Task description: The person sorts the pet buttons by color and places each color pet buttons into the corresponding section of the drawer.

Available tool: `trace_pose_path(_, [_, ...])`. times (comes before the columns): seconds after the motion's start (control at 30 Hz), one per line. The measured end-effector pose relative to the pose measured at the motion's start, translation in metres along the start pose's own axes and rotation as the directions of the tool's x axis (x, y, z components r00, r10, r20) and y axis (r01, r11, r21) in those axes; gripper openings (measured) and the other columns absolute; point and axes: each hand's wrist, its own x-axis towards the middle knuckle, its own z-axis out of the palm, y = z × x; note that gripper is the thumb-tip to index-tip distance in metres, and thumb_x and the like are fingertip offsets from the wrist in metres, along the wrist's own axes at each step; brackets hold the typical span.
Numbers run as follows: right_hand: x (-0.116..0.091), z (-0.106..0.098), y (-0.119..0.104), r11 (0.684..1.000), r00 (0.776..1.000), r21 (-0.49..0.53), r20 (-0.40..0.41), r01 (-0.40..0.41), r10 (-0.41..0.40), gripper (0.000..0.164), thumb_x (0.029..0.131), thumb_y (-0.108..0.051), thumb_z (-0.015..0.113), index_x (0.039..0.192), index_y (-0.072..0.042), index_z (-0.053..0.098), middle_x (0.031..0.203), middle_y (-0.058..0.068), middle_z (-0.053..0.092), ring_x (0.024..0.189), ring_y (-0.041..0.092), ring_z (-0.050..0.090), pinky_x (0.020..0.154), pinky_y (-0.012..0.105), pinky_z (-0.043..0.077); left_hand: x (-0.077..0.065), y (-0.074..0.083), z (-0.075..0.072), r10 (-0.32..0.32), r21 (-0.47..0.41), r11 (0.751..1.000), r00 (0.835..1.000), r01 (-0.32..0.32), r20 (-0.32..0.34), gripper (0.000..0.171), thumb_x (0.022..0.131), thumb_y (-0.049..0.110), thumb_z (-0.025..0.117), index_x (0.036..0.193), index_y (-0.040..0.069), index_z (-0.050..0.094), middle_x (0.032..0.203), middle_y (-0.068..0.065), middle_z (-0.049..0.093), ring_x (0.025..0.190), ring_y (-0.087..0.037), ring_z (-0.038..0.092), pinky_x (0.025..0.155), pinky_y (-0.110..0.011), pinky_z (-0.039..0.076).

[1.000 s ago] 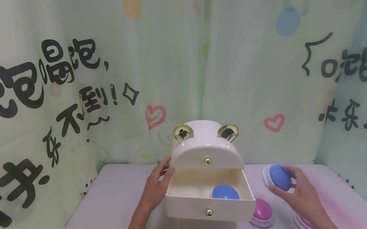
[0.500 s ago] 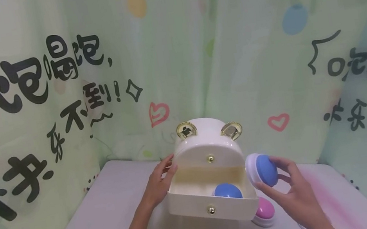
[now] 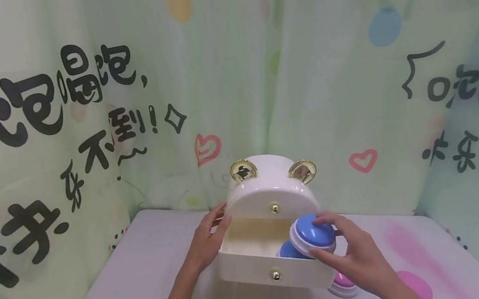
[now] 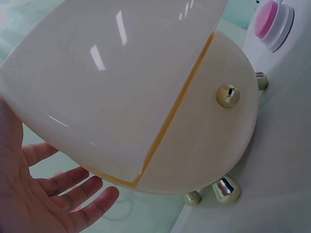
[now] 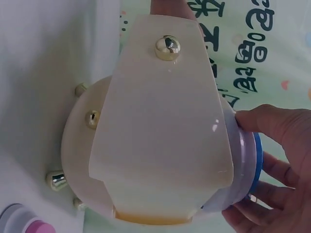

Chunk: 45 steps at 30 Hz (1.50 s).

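Observation:
A white storage box (image 3: 268, 189) with gold-rimmed ears stands on the table, its lower drawer (image 3: 248, 268) pulled out. Against the box's left side rests my left hand (image 3: 206, 239); its fingers look fairly straight in the left wrist view (image 4: 63, 194). My right hand (image 3: 357, 251) pinches a round button (image 3: 315, 230) with a blue dome and white base, tilted over the drawer's right part. Below it, inside the drawer, lies another blue button (image 3: 288, 250), partly hidden by the held one. The right wrist view shows the thumb and fingers around the held button's rim (image 5: 257, 165).
A pink button (image 3: 344, 281) sits on the table just right of the drawer, partly hidden. Farther right is a second pink button (image 3: 417, 287), partly behind the right forearm. Printed curtains (image 3: 304, 83) enclose the table (image 3: 165, 243) at the back and sides.
My right hand has carried the blue button leftward from the right of the box to over the drawer, turning its dome more upward. The left hand stays at the box's side.

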Motion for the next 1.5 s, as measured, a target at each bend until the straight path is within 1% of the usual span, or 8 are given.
trace_pose_path(0.1, [0.002,0.005,-0.001,0.999,0.999,-0.021,0.01,0.037,-0.037,0.047,0.074,-0.02,0.083,0.116,-0.019,0.061,0.117,-0.001,0.064,0.098,0.018,0.063,0.082,0.042,0.051,0.0,0.001,-0.001,-0.003,-0.002,1.0,1.0,0.003,-0.001,0.051,0.096,0.049,0.049,0.141,0.026,0.047,0.133,-0.006,0.054,0.12,-0.028,0.053,0.099,-0.056,0.04])
trace_pose_path(0.37, [0.003,0.016,-0.002,0.985,0.995,0.169,0.091,0.021,-0.037,0.034,0.078,-0.011,0.079,0.109,-0.009,0.063,0.107,0.001,0.068,0.1,0.021,0.064,0.074,0.027,0.056,0.0,-0.001,0.0,-0.004,0.005,1.0,1.0,0.004,0.007,0.052,0.097,0.049,0.049,0.142,0.025,0.045,0.134,-0.006,0.053,0.121,-0.027,0.053,0.099,-0.057,0.039])
trace_pose_path(0.53, [0.001,0.017,-0.002,0.986,0.997,0.166,0.075,0.015,-0.028,0.033,0.079,-0.011,0.078,0.108,-0.009,0.064,0.108,0.006,0.069,0.1,0.027,0.065,0.073,0.027,0.056,0.0,0.0,0.0,-0.005,0.002,1.0,1.0,0.005,0.01,0.052,0.096,0.049,0.049,0.142,0.026,0.045,0.133,-0.005,0.054,0.12,-0.027,0.053,0.098,-0.056,0.04])
trace_pose_path(0.87, [-0.005,0.021,-0.002,0.991,0.999,0.137,0.054,-0.006,-0.002,0.032,0.078,-0.016,0.08,0.105,-0.01,0.065,0.105,0.002,0.069,0.097,0.021,0.065,0.073,0.026,0.055,-0.004,-0.004,0.0,-0.013,0.012,1.0,1.0,0.012,0.008,0.052,0.097,0.05,0.048,0.143,0.026,0.045,0.134,-0.004,0.053,0.121,-0.026,0.052,0.098,-0.055,0.041])
trace_pose_path(1.0, [-0.012,0.024,-0.007,0.99,0.996,0.104,0.005,0.093,-0.094,0.031,0.077,-0.016,0.081,0.104,-0.014,0.066,0.103,-0.003,0.068,0.092,0.014,0.064,0.072,0.025,0.054,-0.006,-0.005,0.0,-0.019,0.005,1.0,1.0,0.019,0.007,0.052,0.096,0.049,0.049,0.143,0.026,0.045,0.133,-0.004,0.054,0.121,-0.026,0.052,0.098,-0.054,0.041])
trace_pose_path(1.17, [-0.017,0.024,-0.018,0.968,0.966,0.028,-0.074,0.25,-0.247,0.038,0.073,-0.008,0.082,0.105,-0.019,0.064,0.102,-0.007,0.067,0.089,0.006,0.061,0.071,0.019,0.051,-0.006,-0.005,0.0,-0.021,0.006,1.0,1.0,0.021,0.009,0.052,0.097,0.049,0.048,0.143,0.025,0.044,0.132,-0.004,0.055,0.121,-0.026,0.052,0.098,-0.055,0.041])
trace_pose_path(1.3, [-0.02,0.024,-0.025,0.958,0.955,0.013,-0.089,0.286,-0.284,0.04,0.071,-0.006,0.083,0.104,-0.018,0.064,0.098,-0.01,0.066,0.086,0.004,0.059,0.067,0.015,0.048,-0.005,-0.004,-0.001,-0.017,0.006,1.0,1.0,0.017,0.007,0.052,0.097,0.049,0.048,0.143,0.025,0.044,0.131,-0.004,0.055,0.12,-0.026,0.053,0.099,-0.055,0.041])
trace_pose_path(1.5, [-0.029,0.034,-0.034,0.942,0.938,0.012,-0.089,0.336,-0.334,0.04,0.066,-0.006,0.085,0.1,-0.016,0.066,0.082,-0.014,0.064,0.067,-0.002,0.054,0.055,0.009,0.043,-0.001,0.0,0.0,-0.013,-0.006,1.0,1.0,0.013,0.014,0.052,0.097,0.049,0.048,0.143,0.026,0.045,0.132,-0.004,0.054,0.12,-0.026,0.053,0.098,-0.056,0.041])
